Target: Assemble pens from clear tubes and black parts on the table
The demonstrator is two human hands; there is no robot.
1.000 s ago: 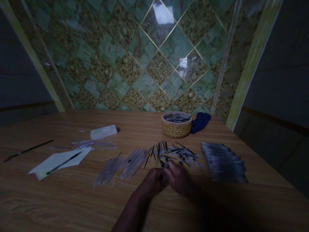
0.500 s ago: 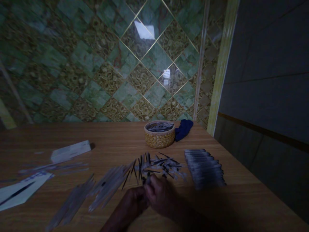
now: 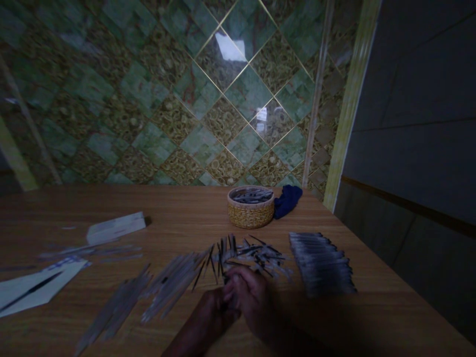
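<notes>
My left hand (image 3: 213, 310) and my right hand (image 3: 251, 297) meet low in the middle of the view, both closed, fingers pressed together. A small piece with a dark end shows between them; the fingers and the dim light hide what it is. Just beyond lies a loose heap of small black and clear pen parts (image 3: 266, 255). Clear, slim pen barrels (image 3: 178, 277) are spread left of my hands, with another bunch of barrels (image 3: 119, 302) nearer the front. On the right sits a neat row of pens (image 3: 322, 263) with dark ends.
A woven basket (image 3: 251, 215) full of pens stands at the back, beside a dark blue cloth (image 3: 289, 201). Farther left are a white box (image 3: 117, 227), thin clear sticks (image 3: 92, 252) and a paper (image 3: 48, 290) with a dark pen (image 3: 33, 292) on it. A tiled wall (image 3: 208, 144) rises behind the table.
The view has shifted slightly, so the table's things appear a little farther right. My hands stay together; the right fingers now fold farther over the front of the left hand.
</notes>
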